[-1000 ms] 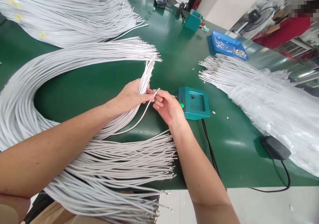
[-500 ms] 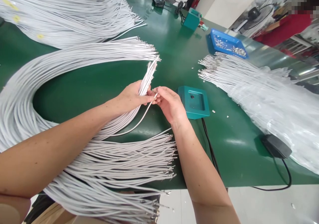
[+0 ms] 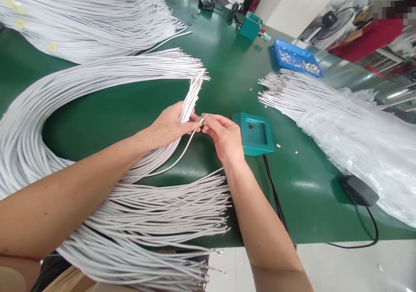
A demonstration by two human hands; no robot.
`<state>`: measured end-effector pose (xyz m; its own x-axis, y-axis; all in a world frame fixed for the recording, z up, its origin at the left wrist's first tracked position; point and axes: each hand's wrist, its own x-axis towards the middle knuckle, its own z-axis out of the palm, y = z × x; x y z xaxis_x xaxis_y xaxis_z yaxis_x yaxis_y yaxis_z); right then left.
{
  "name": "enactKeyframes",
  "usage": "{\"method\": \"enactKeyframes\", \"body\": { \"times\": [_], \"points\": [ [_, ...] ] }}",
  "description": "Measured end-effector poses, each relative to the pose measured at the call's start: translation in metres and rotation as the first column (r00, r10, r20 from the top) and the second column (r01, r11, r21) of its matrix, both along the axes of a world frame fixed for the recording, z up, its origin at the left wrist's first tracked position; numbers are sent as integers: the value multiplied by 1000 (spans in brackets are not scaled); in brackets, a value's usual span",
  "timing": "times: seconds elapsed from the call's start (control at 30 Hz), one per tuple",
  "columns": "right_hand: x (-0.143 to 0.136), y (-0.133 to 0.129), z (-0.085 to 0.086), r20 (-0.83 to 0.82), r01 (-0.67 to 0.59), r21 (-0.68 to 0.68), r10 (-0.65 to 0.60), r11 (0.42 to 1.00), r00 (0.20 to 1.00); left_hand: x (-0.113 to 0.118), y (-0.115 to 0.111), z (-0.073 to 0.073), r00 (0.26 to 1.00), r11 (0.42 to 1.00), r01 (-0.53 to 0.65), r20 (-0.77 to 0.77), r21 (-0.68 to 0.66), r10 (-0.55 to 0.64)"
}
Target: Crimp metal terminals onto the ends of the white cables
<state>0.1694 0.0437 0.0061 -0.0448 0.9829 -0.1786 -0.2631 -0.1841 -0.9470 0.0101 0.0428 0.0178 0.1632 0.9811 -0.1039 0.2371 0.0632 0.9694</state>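
Head view, from the left: what is shown on the table (image 3: 312, 205)?

White cables (image 3: 107, 19) are piled toward the far edge; nearer, a long bundle (image 3: 97, 71) is laid in a bend.

And what is gripped?

A bunch of cables (image 3: 191, 95) is clasped by the left hand (image 3: 167, 125), above the table, with more cable ends (image 3: 182, 205) spread below at the near edge. One cable (image 3: 187, 147) is pinched apart at the thumb.

By the right hand (image 3: 229, 138)?

Its fingers are bunched at that cable's tip; whether it is gripped cannot be told.

Further right?

A teal device (image 3: 260, 147) is set just beside that hand; a blue tray (image 3: 277, 58) is placed by the far edge.
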Motion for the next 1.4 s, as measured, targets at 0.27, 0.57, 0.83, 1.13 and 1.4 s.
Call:
{"method": "enactKeyframes", "body": {
  "times": [0.27, 0.57, 0.83, 1.13, 1.4],
  "points": [
    [1, -1, -1, 25, -47, -76, 49, 996, 998, 1, -1, 2, 993, 998, -55, -102, 40, 59],
    [2, 2, -5, 58, -115, 82, 110, 990, 992, 0, 0, -3, 999, 1000, -17, -36, 21, 18],
    [1, 2, -7, 40, -70, 58, 68, 996, 997, -1, 0, -8, 982, 999, -12, 190, -42, 20],
    [0, 2, -6, 336, -1, 144, -48, 990, 941, 0, 1, -12, 963, 999, -33, 265, -33, 40],
    [4, -2, -11, 792, -353, 478, -222, 804, 568, -4, 3, -11, 964, 992, 83, 261, -100, -54]
  ]
}}
